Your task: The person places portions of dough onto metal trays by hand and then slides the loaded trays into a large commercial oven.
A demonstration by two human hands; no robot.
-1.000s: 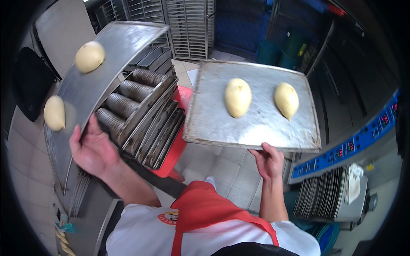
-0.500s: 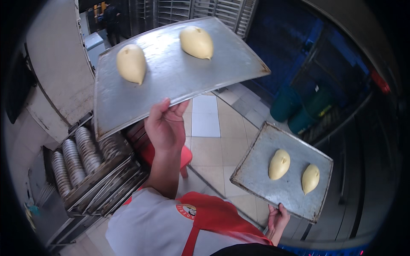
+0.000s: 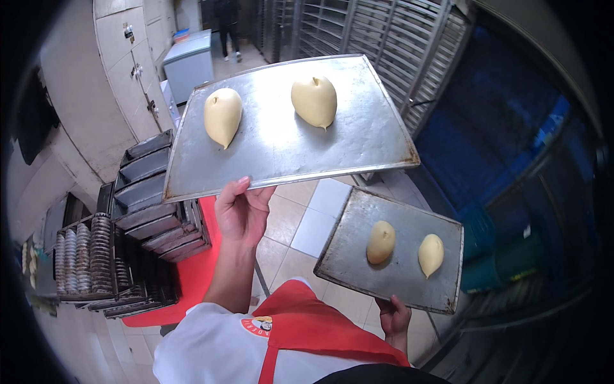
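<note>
My left hand grips the front edge of a metal baking tray held up in the middle. Two pale, smooth dough pieces with pointed tips rest on that tray, one on each side. Lower to the right, my right hand grips the near edge of a second metal tray, darker at its rims, carrying two similar dough pieces. The fingers of both hands are partly hidden beneath the trays.
Left of me, a red surface bears stacked pans and ridged moulds. Slatted metal racks and a white chest stand behind; a person is farther back. Dark green bins are at right.
My left hand has lifted its tray from the far left to the middle. My right hand's tray has moved down. The view has turned, bringing the back of the room into sight.
</note>
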